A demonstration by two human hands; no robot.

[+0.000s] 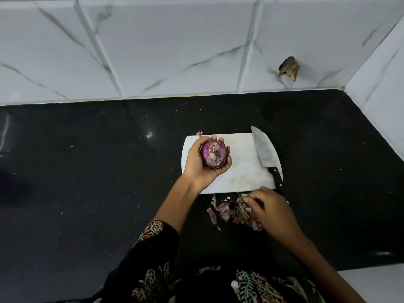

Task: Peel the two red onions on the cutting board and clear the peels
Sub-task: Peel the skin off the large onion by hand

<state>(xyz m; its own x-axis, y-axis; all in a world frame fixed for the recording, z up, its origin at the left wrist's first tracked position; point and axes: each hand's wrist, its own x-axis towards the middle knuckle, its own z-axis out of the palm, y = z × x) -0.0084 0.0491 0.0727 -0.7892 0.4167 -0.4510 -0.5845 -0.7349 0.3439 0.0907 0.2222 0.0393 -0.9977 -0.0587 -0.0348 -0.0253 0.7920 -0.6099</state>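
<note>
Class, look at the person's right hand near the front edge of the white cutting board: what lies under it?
Under the right hand lies a heap of papery purple-brown onion peels on the black stone counter. The hand covers the heap's right part, so its fingertips' hold cannot be seen.

Counter [87, 171]: black, glossy stone with pale flecks; it runs from the white marble-look wall tiles at the far side to the near edge and meets a side wall at the far right corner.
Cutting board [240, 171]: white, with rounded corners; lies flat on the counter right of centre.
Knife [265, 155]: lies on the right part of the board, tip pointing far, dark handle toward the near right, reaching the board's near edge.
Peels [229, 212]: loose heap of purple and papery brown onion skin, directly on the counter just beside the board's near edge.
Stray peel [199, 133]: small piece at the board's far left corner.
</note>
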